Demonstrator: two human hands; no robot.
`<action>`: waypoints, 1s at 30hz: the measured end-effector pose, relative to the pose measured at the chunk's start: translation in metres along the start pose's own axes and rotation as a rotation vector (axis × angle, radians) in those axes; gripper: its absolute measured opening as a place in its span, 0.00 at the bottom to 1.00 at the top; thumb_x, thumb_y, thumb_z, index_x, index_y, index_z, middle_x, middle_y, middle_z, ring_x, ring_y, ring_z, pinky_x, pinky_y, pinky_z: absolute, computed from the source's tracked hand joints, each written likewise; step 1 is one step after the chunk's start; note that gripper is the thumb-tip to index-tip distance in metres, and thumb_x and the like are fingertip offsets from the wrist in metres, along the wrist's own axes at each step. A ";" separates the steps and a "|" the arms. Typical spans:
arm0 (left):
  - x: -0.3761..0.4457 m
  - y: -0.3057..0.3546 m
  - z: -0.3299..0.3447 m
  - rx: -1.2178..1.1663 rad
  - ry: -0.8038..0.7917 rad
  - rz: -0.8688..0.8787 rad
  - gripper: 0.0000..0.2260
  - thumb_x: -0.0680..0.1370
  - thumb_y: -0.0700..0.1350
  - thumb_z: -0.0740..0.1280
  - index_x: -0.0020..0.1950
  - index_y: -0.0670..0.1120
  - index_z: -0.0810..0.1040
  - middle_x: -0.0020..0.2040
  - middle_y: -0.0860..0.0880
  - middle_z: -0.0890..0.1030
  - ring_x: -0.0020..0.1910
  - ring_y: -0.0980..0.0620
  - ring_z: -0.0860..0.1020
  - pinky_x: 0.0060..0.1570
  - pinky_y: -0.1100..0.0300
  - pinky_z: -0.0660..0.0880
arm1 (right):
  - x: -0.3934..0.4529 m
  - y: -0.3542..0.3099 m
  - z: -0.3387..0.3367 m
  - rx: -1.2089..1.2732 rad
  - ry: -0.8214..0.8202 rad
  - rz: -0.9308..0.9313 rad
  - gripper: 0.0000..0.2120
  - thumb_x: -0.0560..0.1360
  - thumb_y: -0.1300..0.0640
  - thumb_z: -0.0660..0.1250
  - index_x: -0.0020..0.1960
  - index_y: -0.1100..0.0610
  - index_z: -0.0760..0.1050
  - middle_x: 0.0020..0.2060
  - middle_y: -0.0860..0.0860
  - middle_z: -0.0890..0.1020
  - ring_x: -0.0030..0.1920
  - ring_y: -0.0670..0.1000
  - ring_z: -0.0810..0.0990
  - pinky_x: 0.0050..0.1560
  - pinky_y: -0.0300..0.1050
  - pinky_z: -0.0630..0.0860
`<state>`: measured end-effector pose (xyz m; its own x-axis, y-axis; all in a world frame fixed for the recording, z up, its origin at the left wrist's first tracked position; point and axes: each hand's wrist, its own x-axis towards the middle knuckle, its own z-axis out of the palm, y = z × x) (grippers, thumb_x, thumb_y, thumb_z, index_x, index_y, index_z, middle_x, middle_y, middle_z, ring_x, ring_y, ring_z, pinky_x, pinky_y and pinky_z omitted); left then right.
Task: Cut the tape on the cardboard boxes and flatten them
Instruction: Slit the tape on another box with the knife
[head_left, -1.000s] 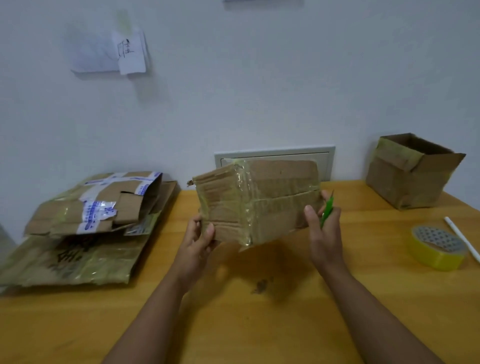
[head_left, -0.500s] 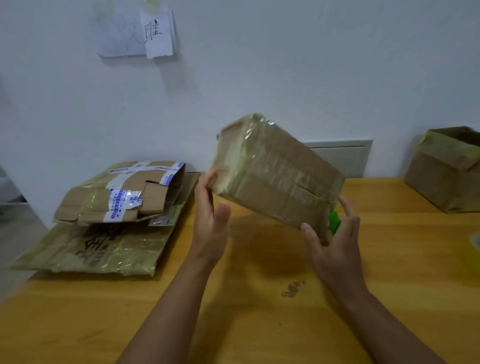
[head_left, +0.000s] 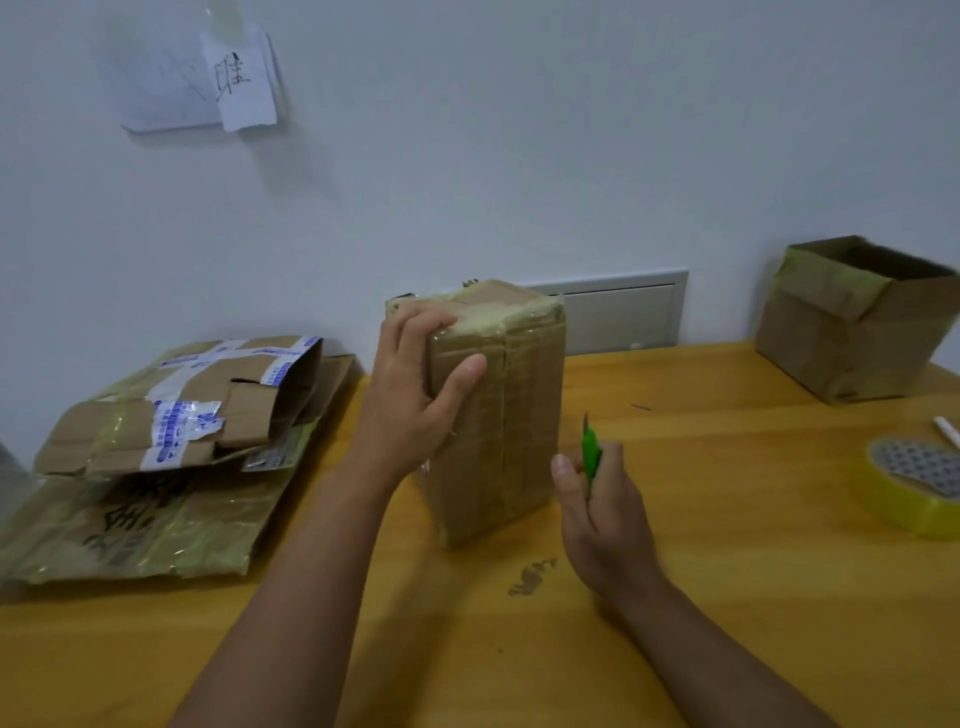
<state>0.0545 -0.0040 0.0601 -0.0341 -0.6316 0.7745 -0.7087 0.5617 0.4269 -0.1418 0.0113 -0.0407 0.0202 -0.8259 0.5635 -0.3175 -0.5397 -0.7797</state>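
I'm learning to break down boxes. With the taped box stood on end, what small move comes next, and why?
Probably bring the green cutter in the right hand to the taped seam down the box: the left hand steadies its top, and the blade points up beside it, not touching.

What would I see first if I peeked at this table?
First, the tall taped cardboard box standing on end in the middle of the wooden table, with the left hand gripping its top corner. Just right of it, the right hand holds a green cutter, blade pointing up. Flattened boxes lie piled at the left.
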 end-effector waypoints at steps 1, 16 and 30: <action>0.002 -0.003 0.002 -0.019 0.014 0.014 0.15 0.79 0.54 0.64 0.65 0.55 0.68 0.65 0.49 0.70 0.65 0.57 0.70 0.60 0.68 0.69 | -0.001 0.001 0.001 0.008 0.007 -0.024 0.11 0.78 0.40 0.54 0.44 0.46 0.64 0.32 0.45 0.70 0.31 0.45 0.72 0.28 0.42 0.65; -0.002 -0.027 0.004 -0.079 0.123 -0.001 0.11 0.80 0.42 0.63 0.62 0.49 0.75 0.65 0.49 0.73 0.68 0.56 0.69 0.67 0.63 0.67 | 0.014 -0.021 0.001 -0.076 -0.037 -0.272 0.25 0.79 0.39 0.54 0.72 0.27 0.47 0.31 0.51 0.80 0.25 0.48 0.75 0.23 0.48 0.71; 0.002 -0.042 0.010 -0.264 0.205 0.006 0.09 0.81 0.46 0.59 0.59 0.53 0.74 0.61 0.53 0.75 0.66 0.52 0.73 0.63 0.41 0.72 | 0.079 -0.055 0.041 -0.221 0.067 -0.700 0.25 0.76 0.38 0.65 0.62 0.55 0.66 0.43 0.54 0.82 0.37 0.49 0.79 0.32 0.48 0.77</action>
<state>0.0777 -0.0341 0.0390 0.1237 -0.5227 0.8435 -0.5008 0.7009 0.5078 -0.0838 -0.0309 0.0360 0.2324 -0.2841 0.9302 -0.4354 -0.8856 -0.1616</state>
